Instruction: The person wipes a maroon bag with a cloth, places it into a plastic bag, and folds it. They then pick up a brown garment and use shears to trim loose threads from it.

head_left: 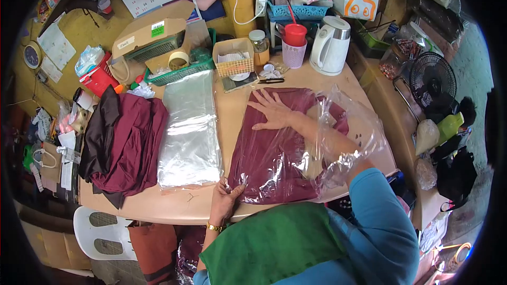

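Observation:
A folded maroon garment (pixel 277 166) lies inside a clear plastic bag (pixel 364 145) on the table. My right hand (pixel 272 110) is spread flat over the upper part of the garment, fingers apart. Loose, crinkled plastic surrounds my right forearm, and the hand appears to be inside the bag. At the lower left corner, my left hand (pixel 228 196) pinches the edge of the bag, thumb on top and some fingers hidden. Left of it lies a flat stack of clear plastic bags (pixel 190 132). Farther left is a heap of maroon cloth (pixel 134 142) with a dark piece.
Along the table's back stand a white electric kettle (pixel 331 46), a lilac cup (pixel 293 54), a glass jar (pixel 259 47), a checked box (pixel 234 58) and a green basket (pixel 182 75). A black fan (pixel 433 79) is at the right. A white chair (pixel 103 232) stands below the table's left edge.

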A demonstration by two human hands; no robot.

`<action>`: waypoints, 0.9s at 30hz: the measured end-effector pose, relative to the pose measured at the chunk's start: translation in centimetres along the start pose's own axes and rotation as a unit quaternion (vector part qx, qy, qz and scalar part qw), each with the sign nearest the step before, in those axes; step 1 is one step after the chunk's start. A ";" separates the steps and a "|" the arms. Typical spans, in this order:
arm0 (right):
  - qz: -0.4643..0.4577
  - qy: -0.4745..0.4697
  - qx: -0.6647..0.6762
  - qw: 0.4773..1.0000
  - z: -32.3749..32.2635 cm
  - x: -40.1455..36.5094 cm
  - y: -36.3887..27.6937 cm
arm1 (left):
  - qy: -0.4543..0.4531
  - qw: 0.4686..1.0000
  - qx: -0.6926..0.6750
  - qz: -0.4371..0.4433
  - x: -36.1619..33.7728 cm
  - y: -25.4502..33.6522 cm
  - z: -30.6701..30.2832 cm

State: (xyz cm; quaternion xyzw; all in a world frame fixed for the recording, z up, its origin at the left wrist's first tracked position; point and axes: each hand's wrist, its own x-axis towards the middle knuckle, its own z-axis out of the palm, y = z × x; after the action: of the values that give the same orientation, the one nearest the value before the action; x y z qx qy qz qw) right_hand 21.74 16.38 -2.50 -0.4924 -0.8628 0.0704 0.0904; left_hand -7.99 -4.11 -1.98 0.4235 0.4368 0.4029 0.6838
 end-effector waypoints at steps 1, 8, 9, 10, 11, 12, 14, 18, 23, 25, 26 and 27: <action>-0.028 0.009 0.054 0.998 0.2 0.1 0.3 | -0.011 1.000 0.023 -0.011 -0.1 0.3 -0.2; -0.122 -0.167 0.101 0.973 -3.9 -15.4 -4.6 | -0.087 0.982 0.066 -0.153 0.1 3.5 -2.0; -0.037 -0.173 0.250 0.952 -5.8 -17.5 -3.9 | -0.050 0.994 0.064 -0.069 -0.6 4.3 0.2; 0.050 -0.176 0.391 0.902 -7.6 -19.9 -2.9 | -0.052 0.994 0.061 -0.068 -0.3 3.9 -0.2; 0.086 -0.064 0.570 0.814 -6.8 -24.3 -0.7 | -0.031 0.995 0.062 -0.075 -0.1 3.2 -1.1; 0.118 0.052 0.719 0.683 -5.6 -28.6 0.4 | -0.010 0.995 0.063 -0.082 0.1 2.8 -1.8; -0.025 0.144 0.786 0.601 -7.5 -32.7 -1.8 | 0.015 0.998 0.005 -0.064 -0.5 3.4 -2.6; 0.048 0.158 0.544 0.823 -7.5 -30.0 -8.9 | 0.094 0.989 -0.110 -0.018 -0.5 3.4 -3.0; 0.084 0.192 0.471 0.857 -3.7 -17.4 -6.2 | 0.218 0.974 0.018 0.057 4.0 2.6 -7.3; 0.165 0.314 0.714 0.603 -9.9 -14.1 -7.6 | 0.240 0.951 -0.072 0.183 2.4 6.9 -8.3; 0.100 0.358 0.699 0.610 -11.8 -14.0 -7.3 | 0.295 0.926 -0.018 0.236 1.4 6.5 -10.7; 0.036 0.400 0.679 0.614 -12.8 -14.6 -6.6 | 0.269 0.932 -0.018 0.241 -1.4 9.9 -8.9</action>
State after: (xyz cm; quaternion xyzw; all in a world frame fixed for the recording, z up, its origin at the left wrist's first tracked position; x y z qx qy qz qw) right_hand 26.33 0.89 10.14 -0.3004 -0.4282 0.4359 0.7324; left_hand -18.51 -0.27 5.32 0.3796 0.4821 0.6621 0.4303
